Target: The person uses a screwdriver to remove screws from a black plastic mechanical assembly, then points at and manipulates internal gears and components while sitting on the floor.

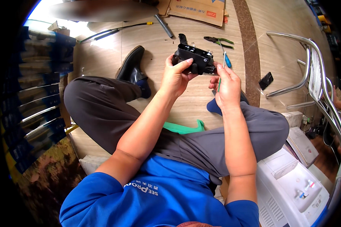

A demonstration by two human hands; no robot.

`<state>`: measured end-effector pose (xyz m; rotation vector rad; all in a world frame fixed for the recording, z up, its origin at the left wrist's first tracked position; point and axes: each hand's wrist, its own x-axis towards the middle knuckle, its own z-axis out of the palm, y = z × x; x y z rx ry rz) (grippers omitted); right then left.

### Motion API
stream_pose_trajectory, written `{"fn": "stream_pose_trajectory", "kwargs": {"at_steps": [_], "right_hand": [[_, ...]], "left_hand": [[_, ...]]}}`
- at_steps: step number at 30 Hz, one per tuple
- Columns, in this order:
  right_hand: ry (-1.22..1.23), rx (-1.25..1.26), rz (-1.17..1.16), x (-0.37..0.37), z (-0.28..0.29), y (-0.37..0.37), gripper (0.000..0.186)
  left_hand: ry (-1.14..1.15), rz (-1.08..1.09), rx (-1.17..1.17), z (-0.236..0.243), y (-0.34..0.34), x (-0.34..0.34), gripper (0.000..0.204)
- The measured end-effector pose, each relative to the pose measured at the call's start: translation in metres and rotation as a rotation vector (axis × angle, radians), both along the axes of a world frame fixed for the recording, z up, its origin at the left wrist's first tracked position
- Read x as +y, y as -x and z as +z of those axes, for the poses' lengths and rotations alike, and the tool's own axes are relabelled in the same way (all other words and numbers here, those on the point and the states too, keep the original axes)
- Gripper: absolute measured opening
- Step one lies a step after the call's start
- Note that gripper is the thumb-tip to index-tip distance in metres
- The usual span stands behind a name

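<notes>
- Left hand [175,77] is closed around the black boxy plastic housing [195,58], thumb across its near face and fingers behind; the housing sits at about one o'clock from that palm.
- The housing hangs above the pale wood-grain floor [185,109], its long axis running from ten o'clock to four o'clock, open ribbed top tilted away, dark moulded walls.
- Right hand [227,85] is pinched shut on a slim green-handled screwdriver [222,64], shaft upright at twelve o'clock, touching the housing's right end; the housing lies at ten o'clock from this hand.
- Green-handled pliers [218,41] lie beyond, a chrome tube chair [314,72] at three o'clock.
</notes>
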<state>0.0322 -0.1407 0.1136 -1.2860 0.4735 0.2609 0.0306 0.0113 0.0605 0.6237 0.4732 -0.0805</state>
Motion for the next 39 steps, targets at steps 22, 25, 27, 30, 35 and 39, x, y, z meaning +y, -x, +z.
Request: {"fn": "stream_pose_trajectory", "kwargs": {"at_steps": [22,25,27,30,35,39], "right_hand": [[0.000,-0.070,0.212,0.016,0.014,0.021,0.039],[0.228,-0.158,0.297,0.008,0.016,0.017,0.039],[0.422,-0.247,0.334,0.001,0.019,0.014,0.035],[0.682,-0.478,0.363,-0.005,0.026,0.015,0.031],[0.867,-0.525,0.523,-0.007,0.045,0.019,0.025],[0.903,-0.561,0.506,-0.007,0.047,0.019,0.020]], "left_hand": [[0.493,-0.098,-0.230,-0.015,0.001,0.011,0.048],[0.482,-0.056,-0.188,-0.022,0.000,0.013,0.050],[0.497,-0.056,-0.201,-0.020,0.000,0.014,0.051],[0.531,-0.080,-0.237,-0.017,-0.001,0.016,0.050],[0.478,-0.118,-0.230,-0.020,0.002,0.014,0.048],[0.385,-0.188,-0.219,-0.025,0.000,0.014,0.045]]}}
